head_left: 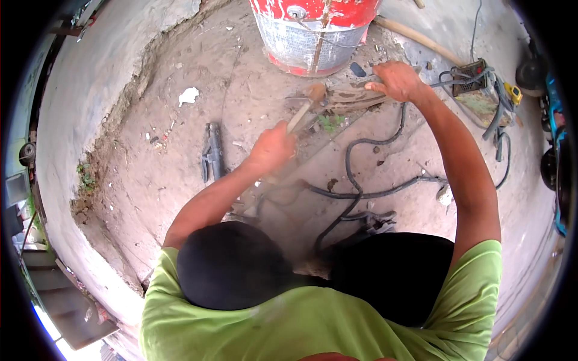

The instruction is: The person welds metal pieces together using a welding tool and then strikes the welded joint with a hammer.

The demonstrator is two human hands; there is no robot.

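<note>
My left hand is closed round the pale handle of a tool whose brownish end is smeared by motion, so its kind is unclear. That end is over or against a long, flat, dirt-coloured piece on the ground. My right hand grips the right end of this piece, fingers curled over it. A small green plant grows just below the piece. Beyond it stands a red and white paint-splashed bucket with a wire handle. A small dark block is between bucket and right hand.
Black cables wind over the ground to the right. A dark clamp is at left, another near my knees. At right are a box-shaped machine, a yellow tape measure and a wooden pole. A broken concrete edge runs along the left.
</note>
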